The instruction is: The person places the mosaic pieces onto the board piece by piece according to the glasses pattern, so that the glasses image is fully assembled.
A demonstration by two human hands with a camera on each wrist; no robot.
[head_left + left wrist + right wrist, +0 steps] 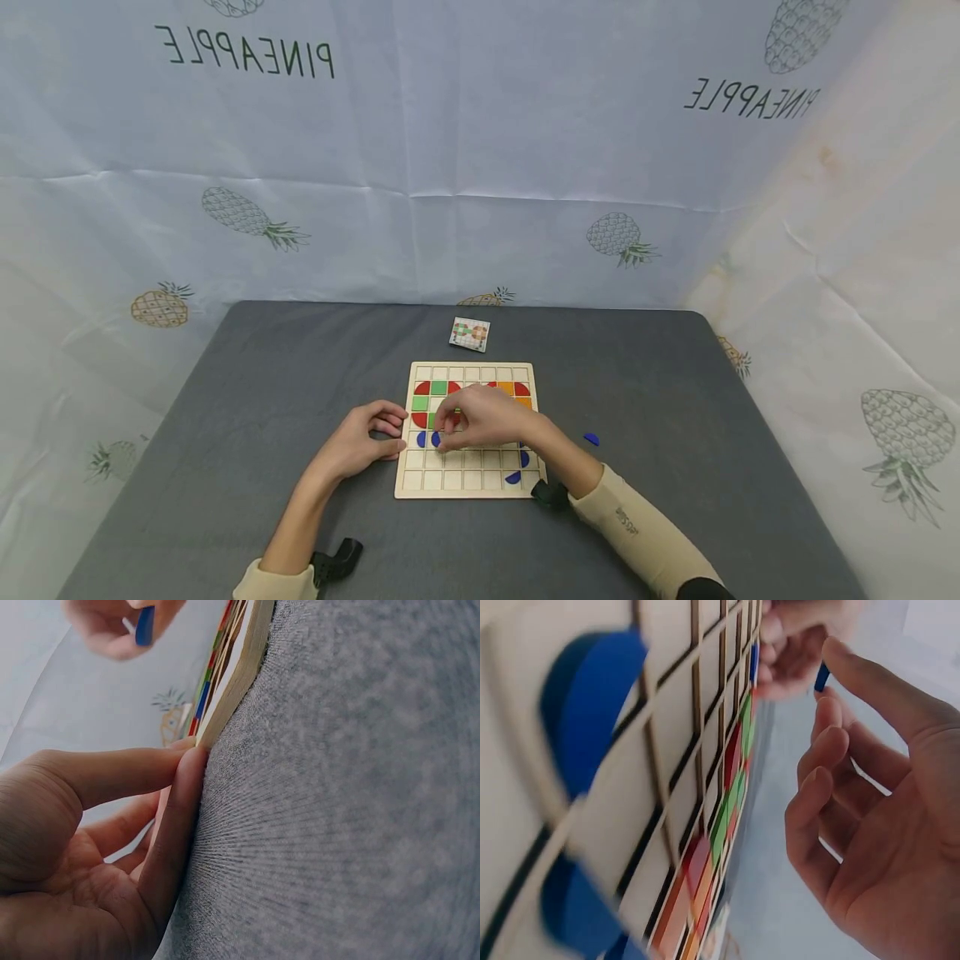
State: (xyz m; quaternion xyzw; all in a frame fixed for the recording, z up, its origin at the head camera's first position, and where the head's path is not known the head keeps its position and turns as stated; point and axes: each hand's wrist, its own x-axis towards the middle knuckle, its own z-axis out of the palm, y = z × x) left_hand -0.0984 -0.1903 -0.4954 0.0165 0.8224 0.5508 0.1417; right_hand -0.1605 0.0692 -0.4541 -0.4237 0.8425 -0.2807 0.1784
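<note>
A wooden grid board (pixel 452 481) lies on the grey table, with red (pixel 422 388), green (pixel 420 403) and orange squares (pixel 506 388) or rounded pieces set in its far cells. My left hand (pixel 356 442) is at the board's left side; in the left wrist view its thumb and finger pinch the edge. Above the left part of the board, my right hand (pixel 483 417) pinches a small blue piece (pixel 823 677) between thumb and index finger. A blue half-round piece (pixel 422 439) lies in a cell near the left edge. Other blue pieces (pixel 513 477) lie at the board's right side.
One loose blue half-round piece (pixel 592 439) lies on the table right of the board. Behind the board is a small card (pixel 470 333) printed with a coloured pattern. A pineapple-print cloth (pixel 420 167) hangs behind the table's far edge.
</note>
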